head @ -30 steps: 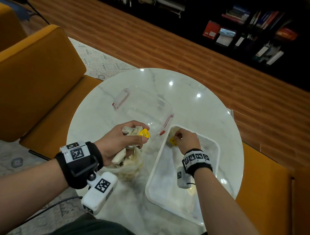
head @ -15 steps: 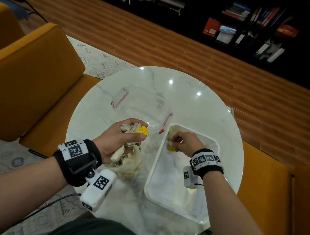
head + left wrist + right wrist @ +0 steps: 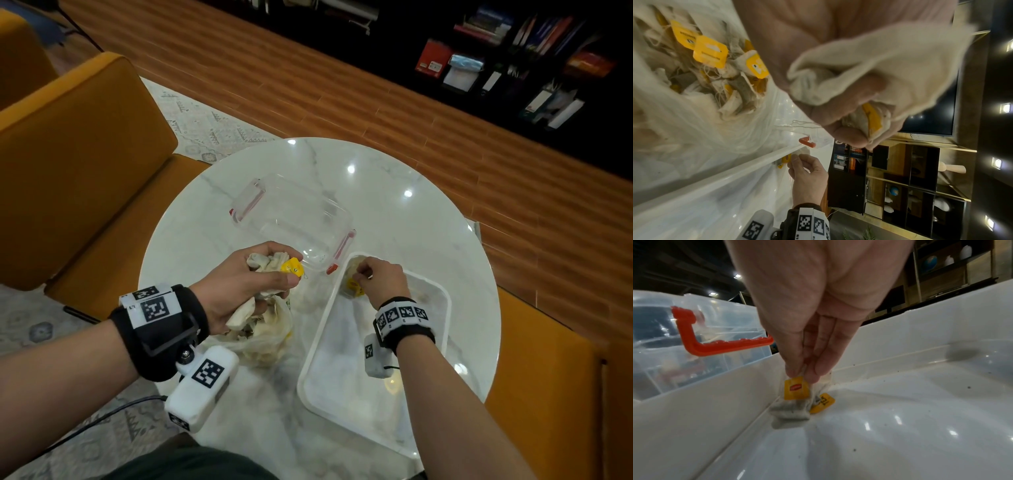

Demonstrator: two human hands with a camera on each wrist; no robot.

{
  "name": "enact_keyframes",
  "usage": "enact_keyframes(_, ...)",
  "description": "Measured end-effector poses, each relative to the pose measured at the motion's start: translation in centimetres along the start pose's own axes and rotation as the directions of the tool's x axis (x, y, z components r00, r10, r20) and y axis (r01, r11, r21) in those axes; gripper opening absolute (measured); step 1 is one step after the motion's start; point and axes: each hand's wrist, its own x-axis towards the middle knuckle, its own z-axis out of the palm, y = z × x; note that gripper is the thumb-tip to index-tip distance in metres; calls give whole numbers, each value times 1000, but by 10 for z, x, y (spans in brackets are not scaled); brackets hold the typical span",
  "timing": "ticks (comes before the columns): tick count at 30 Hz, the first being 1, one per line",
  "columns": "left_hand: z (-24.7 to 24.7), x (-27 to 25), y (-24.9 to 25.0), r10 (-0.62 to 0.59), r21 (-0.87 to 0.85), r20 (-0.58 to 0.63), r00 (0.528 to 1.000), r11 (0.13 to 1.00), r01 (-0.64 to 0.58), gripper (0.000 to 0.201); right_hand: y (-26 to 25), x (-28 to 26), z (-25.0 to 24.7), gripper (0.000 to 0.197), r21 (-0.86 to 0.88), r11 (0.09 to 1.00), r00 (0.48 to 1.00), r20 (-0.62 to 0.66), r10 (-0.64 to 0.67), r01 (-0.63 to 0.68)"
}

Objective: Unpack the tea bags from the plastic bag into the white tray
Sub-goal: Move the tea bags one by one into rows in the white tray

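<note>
Two hands at work, head view: left hand (image 3: 239,284) grips a bunch of tea bags (image 3: 270,265) with a yellow tag, held just above the plastic bag (image 3: 267,346).
Right hand, head view: right hand (image 3: 380,281) lowered into the far left corner of the white tray (image 3: 318,346), fingers closed on a tea bag there.
Table, head view: round marble table (image 3: 394,212) carries the plastic bag at near left, the white tray at near right, a clear container (image 3: 291,219) with red clips beyond them.
Surroundings, head view: yellow sofa (image 3: 78,171) at left, bookshelf (image 3: 513,61) far right.

Left wrist view, hand: fingers curled round crumpled tea bags, one yellow tag peeking between the fingertips.
Left wrist view, bag: plastic bag lies open, many more tagged tea bags inside (image 3: 719,65).
Left wrist view, far side: right hand seen over the tray rim.

Right wrist view, hand: thumb and fingertips (image 3: 795,368) pinch the top of one tea bag (image 3: 791,404), its lower end resting on the tray floor by the wall.
Right wrist view, tray: a second yellow tag (image 3: 823,402) lies just behind; dark specks on the tray floor.
Right wrist view, left: clear container with red clip (image 3: 715,342) just beside the tray wall.
</note>
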Motion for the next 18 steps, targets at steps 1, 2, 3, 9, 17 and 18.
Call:
enact_keyframes(1,0,0,0,0,-5,0,1000,1000,0,35,1,0,1,10,26,1000,1000,-7,12,-12)
enact_keyframes(2,0,0,0,1,-7,4,1000,1000,-1,35,2,-1,2,13,54,998,1000,-14,25,-24)
enact_keyframes(3,0,-1,-1,2,-5,7,1000,1000,-2,36,3,-2,2,16,76,997,999,-23,33,-31)
enact_keyframes(9,-1,0,-3,8,-4,10,1000,1000,-8,32,7,-9,1,19,36,999,999,-11,35,-34)
enact_keyframes(17,4,0,-2,14,38,103,995,999,-18,44,-46,-69,-39,8,451,882,983,-170,-65,137)
enact_keyframes(18,6,0,-3,19,57,114,993,998,-25,48,-57,-85,-44,6,582,798,983,-164,-77,160)
